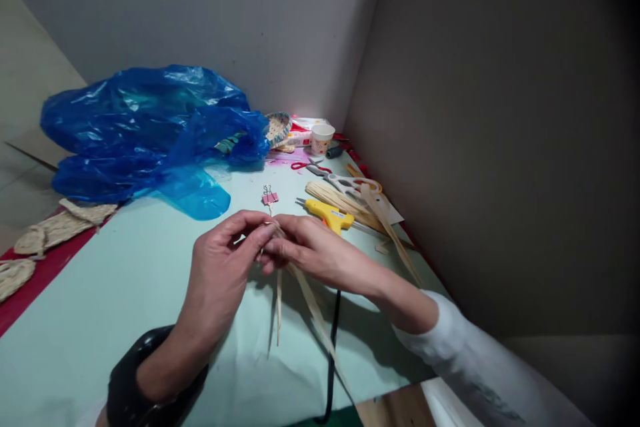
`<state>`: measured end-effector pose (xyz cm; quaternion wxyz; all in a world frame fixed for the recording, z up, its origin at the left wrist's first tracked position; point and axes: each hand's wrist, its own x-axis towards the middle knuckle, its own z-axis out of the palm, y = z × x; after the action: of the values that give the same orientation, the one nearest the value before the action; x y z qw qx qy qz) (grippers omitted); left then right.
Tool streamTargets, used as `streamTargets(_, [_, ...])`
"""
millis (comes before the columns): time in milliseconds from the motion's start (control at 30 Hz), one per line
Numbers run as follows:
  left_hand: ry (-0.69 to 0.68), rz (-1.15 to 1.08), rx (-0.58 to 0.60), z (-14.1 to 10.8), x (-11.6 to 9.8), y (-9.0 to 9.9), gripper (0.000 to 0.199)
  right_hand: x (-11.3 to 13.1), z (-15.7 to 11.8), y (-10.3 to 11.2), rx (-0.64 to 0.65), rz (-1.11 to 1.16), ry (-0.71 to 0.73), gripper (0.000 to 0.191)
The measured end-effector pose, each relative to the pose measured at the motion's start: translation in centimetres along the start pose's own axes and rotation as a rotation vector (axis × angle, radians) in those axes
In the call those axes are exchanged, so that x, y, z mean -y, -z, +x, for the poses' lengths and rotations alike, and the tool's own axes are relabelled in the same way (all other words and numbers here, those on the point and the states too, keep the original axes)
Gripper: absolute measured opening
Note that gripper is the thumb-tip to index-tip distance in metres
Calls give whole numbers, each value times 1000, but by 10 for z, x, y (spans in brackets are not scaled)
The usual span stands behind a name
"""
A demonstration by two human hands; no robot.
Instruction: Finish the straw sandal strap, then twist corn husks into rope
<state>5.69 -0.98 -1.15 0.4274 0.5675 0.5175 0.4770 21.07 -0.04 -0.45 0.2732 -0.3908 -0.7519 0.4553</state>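
Observation:
Both hands meet over the middle of the table, fingertips pinched together on a thin braid of pale, flat plant-fibre strips (309, 293). My left hand (225, 260) grips it from the left, thumb on top. From the other side my right hand (315, 250) closes on the same strips. Loose ends hang below the fingers toward the table's front edge. Beyond the fingertips, the braid's far end runs to a pink binder clip (270, 198). The exact crossing of the strips is hidden by the fingers.
A yellow glue gun (327, 212) lies just beyond my right hand, its black cord (332, 353) trailing forward. Scissors (350, 183), a fibre bundle (340, 200) and a paper cup (323, 140) stand behind. A blue plastic bag (150, 120) covers the back left; braided pieces (63, 227) lie at the left edge.

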Motion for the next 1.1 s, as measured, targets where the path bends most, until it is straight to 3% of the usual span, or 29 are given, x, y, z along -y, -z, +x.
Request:
streamTargets(133, [-14, 285, 9, 4, 8, 2, 23, -16, 1, 9, -126, -23, -93, 23])
streamTargets(233, [47, 661, 240, 6, 18, 3, 27, -22, 0, 21, -237, -146, -155, 26])
streamTargets(333, [24, 891, 409, 5, 26, 1, 19, -27, 0, 23, -221, -231, -181, 25])
streamTargets(433, [-3, 909, 437, 3, 30, 2, 12, -31, -1, 17, -173, -292, -163, 23])
streamTargets(533, [75, 783, 426, 3, 32, 8, 12, -32, -2, 9, -118, -365, -163, 24])
streamTargets(667, [241, 374, 371, 4, 31, 14, 16, -27, -5, -3, -47, -314, -204, 33])
streamTargets(833, [301, 129, 290, 4, 29, 15, 19, -22, -7, -15, -81, -239, -205, 30])
streamTargets(933, [357, -14, 322, 3, 31, 14, 17, -23, -6, -17, -86, -140, -210, 25])
streamTargets(1100, [632, -403, 364, 3, 29, 11, 9, -22, -4, -15, -41, 16, -211, 27])
